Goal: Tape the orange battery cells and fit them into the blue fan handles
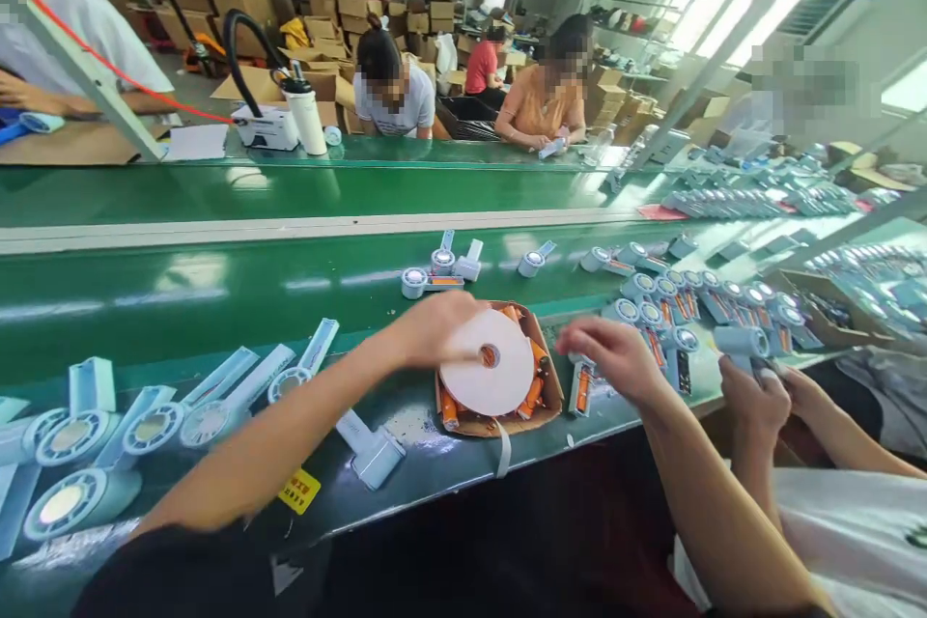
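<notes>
A roll of white tape (474,386) lies on a cardboard box (554,396) of orange cylindrical batteries (534,396); a loose strip (503,449) hangs from it over the table edge. My left hand (441,328) is over the roll's upper left part, blurred, its fingertips not clear. To the right of the box, my right hand (612,357) is raised with fingers curled together; anything between them is too small to make out. Below it lies an open light blue handle with a battery (581,389). A light blue handheld fan part (373,449) rests left of the box.
Several fan bodies (210,420) lie at left, and more with batteries (681,299) crowd the right. A few sit on the green belt (290,285). At right a co-worker's hands (753,396) hold a fan body (743,341). Other people sit across the line.
</notes>
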A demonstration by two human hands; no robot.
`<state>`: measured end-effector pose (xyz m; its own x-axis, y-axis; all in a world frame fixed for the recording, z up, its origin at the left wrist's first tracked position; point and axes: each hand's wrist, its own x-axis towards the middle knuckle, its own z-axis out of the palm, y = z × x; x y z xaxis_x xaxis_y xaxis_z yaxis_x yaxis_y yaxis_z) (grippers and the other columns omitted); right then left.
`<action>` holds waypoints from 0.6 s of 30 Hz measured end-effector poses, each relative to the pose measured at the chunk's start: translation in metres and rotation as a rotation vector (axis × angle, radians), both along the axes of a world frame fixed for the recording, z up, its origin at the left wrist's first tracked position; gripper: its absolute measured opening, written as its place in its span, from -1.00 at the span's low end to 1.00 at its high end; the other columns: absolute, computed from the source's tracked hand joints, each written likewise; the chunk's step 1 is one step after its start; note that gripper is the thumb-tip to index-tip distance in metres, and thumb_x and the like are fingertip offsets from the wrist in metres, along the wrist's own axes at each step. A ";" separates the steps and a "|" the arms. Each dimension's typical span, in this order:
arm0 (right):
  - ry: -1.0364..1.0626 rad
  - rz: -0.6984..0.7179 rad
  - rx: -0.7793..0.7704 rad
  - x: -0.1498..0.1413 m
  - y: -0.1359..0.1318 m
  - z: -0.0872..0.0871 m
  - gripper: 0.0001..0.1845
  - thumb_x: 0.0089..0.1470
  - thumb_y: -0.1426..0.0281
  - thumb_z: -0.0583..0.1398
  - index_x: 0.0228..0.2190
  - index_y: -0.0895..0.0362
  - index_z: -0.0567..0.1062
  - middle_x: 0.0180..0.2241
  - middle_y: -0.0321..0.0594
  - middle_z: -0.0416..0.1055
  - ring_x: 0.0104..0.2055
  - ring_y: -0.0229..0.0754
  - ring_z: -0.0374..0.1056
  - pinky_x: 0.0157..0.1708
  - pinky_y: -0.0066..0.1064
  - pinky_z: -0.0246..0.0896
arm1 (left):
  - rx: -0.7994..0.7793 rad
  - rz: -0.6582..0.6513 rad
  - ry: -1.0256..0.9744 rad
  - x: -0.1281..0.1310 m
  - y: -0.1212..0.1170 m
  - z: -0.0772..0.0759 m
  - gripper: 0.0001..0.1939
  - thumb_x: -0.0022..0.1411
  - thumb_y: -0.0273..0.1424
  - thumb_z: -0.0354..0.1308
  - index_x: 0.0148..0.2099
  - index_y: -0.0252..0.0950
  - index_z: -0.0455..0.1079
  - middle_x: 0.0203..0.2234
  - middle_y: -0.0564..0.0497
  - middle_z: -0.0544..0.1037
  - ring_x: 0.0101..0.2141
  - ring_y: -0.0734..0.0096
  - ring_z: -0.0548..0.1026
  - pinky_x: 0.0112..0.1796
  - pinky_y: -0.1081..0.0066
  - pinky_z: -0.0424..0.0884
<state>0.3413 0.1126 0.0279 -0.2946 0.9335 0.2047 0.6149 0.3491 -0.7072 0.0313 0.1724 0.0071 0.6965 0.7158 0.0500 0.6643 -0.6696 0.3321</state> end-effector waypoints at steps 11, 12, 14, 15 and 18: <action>0.546 -0.189 -0.396 -0.018 -0.103 -0.062 -0.38 0.11 -0.08 0.35 -0.02 0.14 0.62 -0.49 -0.24 0.59 -0.55 -0.22 0.41 -0.54 -0.42 0.29 | 0.262 0.020 0.000 0.000 -0.092 -0.023 -0.16 0.24 -0.20 0.40 0.47 -0.31 0.24 0.26 -0.29 0.51 0.30 -0.30 0.29 0.28 -0.33 0.26; 0.525 -0.120 -0.460 -0.030 -0.104 -0.061 -0.36 0.11 -0.04 0.37 0.05 0.15 0.60 -0.51 -0.29 0.56 -0.58 -0.25 0.36 -0.56 -0.44 0.25 | 0.322 0.034 -0.060 -0.006 -0.099 -0.022 -0.14 0.26 -0.20 0.39 0.49 -0.31 0.20 0.26 -0.28 0.51 0.31 -0.29 0.27 0.28 -0.28 0.29; 0.437 0.072 -0.555 -0.057 -0.110 -0.062 -0.48 0.17 0.04 0.35 -0.02 0.17 0.65 -0.59 -0.36 0.48 -0.62 -0.30 0.28 -0.56 -0.47 0.19 | 0.427 0.072 -0.151 -0.022 -0.114 -0.022 -0.14 0.29 -0.23 0.36 0.52 -0.26 0.12 0.22 -0.24 0.53 0.34 -0.27 0.22 0.29 -0.21 0.31; 0.384 0.184 -0.564 -0.069 -0.114 -0.063 -0.57 0.22 0.08 0.32 -0.11 0.18 0.69 -0.62 -0.37 0.44 -0.62 -0.32 0.26 -0.55 -0.48 0.17 | 0.466 0.112 -0.178 -0.031 -0.120 -0.023 -0.14 0.30 -0.26 0.35 0.52 -0.23 0.09 0.20 -0.22 0.54 0.34 -0.26 0.21 0.30 -0.20 0.31; 0.203 0.555 -0.451 -0.095 -0.120 -0.066 -0.74 0.27 0.24 0.31 -0.33 0.12 0.73 -0.61 -0.37 0.47 -0.58 -0.33 0.30 -0.50 -0.50 0.15 | 0.530 0.321 -0.246 -0.061 -0.134 -0.035 -0.17 0.31 -0.31 0.30 0.52 -0.15 0.07 0.17 -0.19 0.52 0.32 -0.23 0.26 0.27 -0.19 0.34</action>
<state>0.2468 -0.0075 -0.0380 -0.7445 0.6647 -0.0621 0.2741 0.2194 -0.9363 -0.0295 0.0385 -0.0278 0.3759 0.7206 0.5826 0.8050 -0.5653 0.1798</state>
